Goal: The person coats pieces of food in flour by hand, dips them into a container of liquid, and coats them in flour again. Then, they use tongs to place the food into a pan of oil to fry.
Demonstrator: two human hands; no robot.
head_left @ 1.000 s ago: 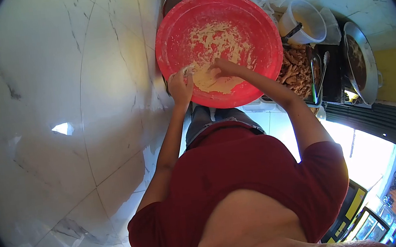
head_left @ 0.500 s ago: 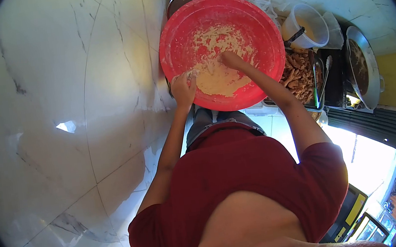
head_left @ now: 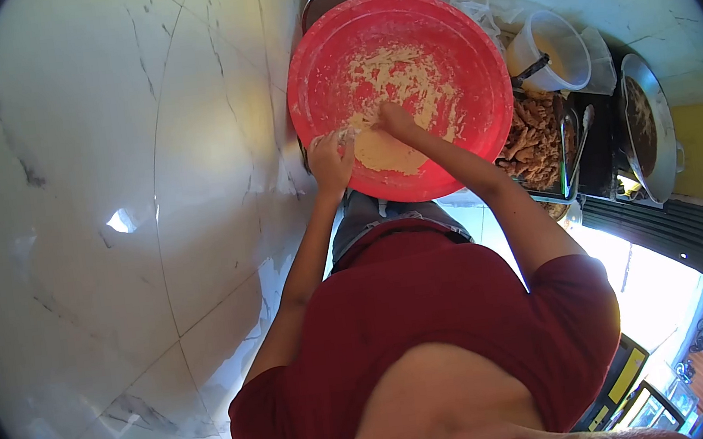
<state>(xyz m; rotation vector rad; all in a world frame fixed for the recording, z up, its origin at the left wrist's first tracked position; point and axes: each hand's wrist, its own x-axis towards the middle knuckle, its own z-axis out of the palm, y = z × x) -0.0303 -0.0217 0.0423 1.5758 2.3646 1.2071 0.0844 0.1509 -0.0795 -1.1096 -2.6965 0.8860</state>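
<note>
A large red basin [head_left: 487, 74] holds pale, crumbly flour [head_left: 392, 152], heaped toward its near side and scattered thinly farther back. At the basin's near left edge, my left hand [head_left: 331, 165] reaches over the rim with curled fingers and pale flour on the fingertips. Whatever lies between those fingers is too small to make out. Inside the basin, my right hand [head_left: 395, 121] is closed just above the flour, a little right of the left hand. Its fingertips point down and away, so its contents are hidden.
Right of the basin stands a tray of brown fried pieces [head_left: 532, 142] with metal tongs [head_left: 582, 137] beside it. Behind are a translucent bucket [head_left: 561, 44] and a wide metal pan [head_left: 659, 115] of dark liquid. A marble-tiled wall [head_left: 112, 247] rises close on the left.
My right hand has moved left and slightly nearer, closer to my left hand. More red shows through the flour at the right. My left hand stays by the rim.
</note>
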